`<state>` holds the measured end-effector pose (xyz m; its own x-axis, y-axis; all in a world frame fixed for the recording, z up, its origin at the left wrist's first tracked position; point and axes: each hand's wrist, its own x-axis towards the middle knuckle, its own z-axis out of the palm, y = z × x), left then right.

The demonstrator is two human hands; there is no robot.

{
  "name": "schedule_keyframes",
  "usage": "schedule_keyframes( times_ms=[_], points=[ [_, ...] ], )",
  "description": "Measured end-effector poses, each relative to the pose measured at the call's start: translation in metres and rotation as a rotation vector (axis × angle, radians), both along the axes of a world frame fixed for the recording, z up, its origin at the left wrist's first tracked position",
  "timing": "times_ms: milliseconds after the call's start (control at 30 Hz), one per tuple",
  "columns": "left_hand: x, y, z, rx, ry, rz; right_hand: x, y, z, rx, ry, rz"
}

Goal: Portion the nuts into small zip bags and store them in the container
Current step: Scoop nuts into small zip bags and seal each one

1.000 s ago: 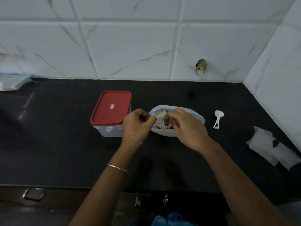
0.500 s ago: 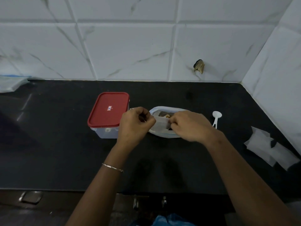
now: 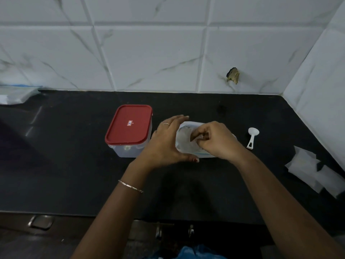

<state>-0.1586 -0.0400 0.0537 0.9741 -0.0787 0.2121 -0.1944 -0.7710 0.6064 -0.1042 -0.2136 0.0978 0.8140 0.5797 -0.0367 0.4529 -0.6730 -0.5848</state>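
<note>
Zip bag (image 3: 184, 145), crumpled and translucent, pinched by right hand (image 3: 218, 142).

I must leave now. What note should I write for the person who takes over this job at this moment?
Left hand: open, cupped against the large bag.
Right hand: pinches the bag's mouth.
Container: lid on, left of the bag.
Scoop and small zip bags: lie right of the bag.
Done: no small bag filled, as far as visible.
Left: scoop, seal, store.
</note>
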Motion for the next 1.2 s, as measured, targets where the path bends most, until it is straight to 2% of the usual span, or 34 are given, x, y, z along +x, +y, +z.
schedule_keyframes(
  times_ms=[100, 167, 367, 533, 633, 733, 800, 867, 933, 1033, 1200],
  points=[
    [0.004, -0.006, -0.001, 0.123, -0.007, -0.006, -0.001, 0.001, -0.001, 0.037, 0.037, 0.036],
    [0.004, -0.008, -0.002, 0.126, -0.042, 0.028, -0.001, 0.002, -0.002, 0.039, 0.017, 0.026],
    [0.004, -0.009, -0.011, 0.178, -0.168, 0.067, 0.004, 0.001, -0.01, -0.039, -0.194, -0.041],
    [0.007, -0.011, -0.019, 0.101, -0.181, 0.054, 0.007, 0.002, -0.012, -0.103, -0.251, 0.056],
    [0.01, -0.01, -0.028, -0.055, -0.099, 0.081, 0.01, -0.001, -0.021, -0.008, -0.191, 0.075],
    [0.012, -0.011, -0.038, -0.201, 0.001, 0.127, 0.016, -0.014, -0.027, 0.269, -0.01, -0.106],
    [0.012, -0.013, -0.041, -0.247, 0.019, 0.15, 0.025, -0.03, -0.034, 0.543, 0.172, -0.325],
    [0.014, -0.017, -0.043, -0.284, 0.029, 0.152, 0.041, -0.053, -0.051, 0.693, 0.25, -0.564],
    [0.017, -0.022, -0.044, -0.326, 0.048, 0.143, 0.058, -0.076, -0.075, 0.692, 0.249, -0.792],
    [0.026, -0.031, -0.047, -0.345, 0.07, 0.109, 0.076, -0.105, -0.11, 0.556, 0.155, -1.064],
    [0.039, -0.047, -0.046, -0.384, 0.065, 0.083, 0.094, -0.125, -0.137, 0.38, 0.137, -1.141]
  ],
)
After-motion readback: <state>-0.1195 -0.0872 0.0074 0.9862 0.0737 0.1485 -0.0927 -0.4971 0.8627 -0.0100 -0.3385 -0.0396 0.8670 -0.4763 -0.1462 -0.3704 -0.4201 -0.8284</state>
